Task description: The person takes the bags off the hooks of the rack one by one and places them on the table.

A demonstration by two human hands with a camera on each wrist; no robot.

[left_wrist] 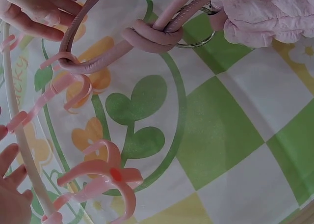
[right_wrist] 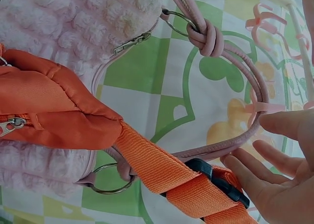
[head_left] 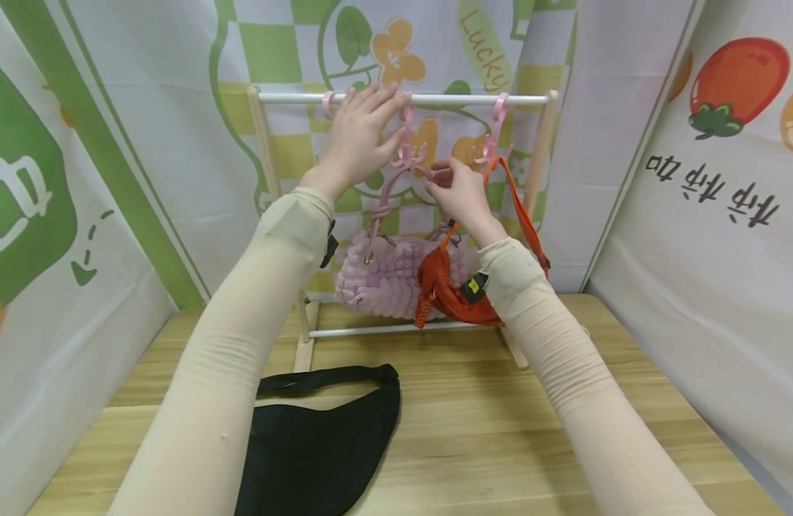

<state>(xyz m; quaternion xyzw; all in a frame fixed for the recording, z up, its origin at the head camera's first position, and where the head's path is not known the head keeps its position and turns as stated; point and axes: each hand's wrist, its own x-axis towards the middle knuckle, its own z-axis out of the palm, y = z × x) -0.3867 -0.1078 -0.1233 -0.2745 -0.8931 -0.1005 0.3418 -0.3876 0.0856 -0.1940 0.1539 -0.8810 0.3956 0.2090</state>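
A pink plush handbag hangs by its knotted handle from the middle pink hook on the rack. My right hand is beside the top of that handle, its fingers loosely bent and the fingertips at the handle or just touching it. My left hand is at the white rail, fingers stretched out just left of the middle hook, gripping nothing. An orange waist bag hangs from the right pink hook by its strap, partly in front of the handbag.
Another pink hook hangs on the rail at the left, partly behind my left hand in the head view. A black bag lies on the wooden table in front of the rack, partly hidden by my left arm. Printed curtains stand behind and beside.
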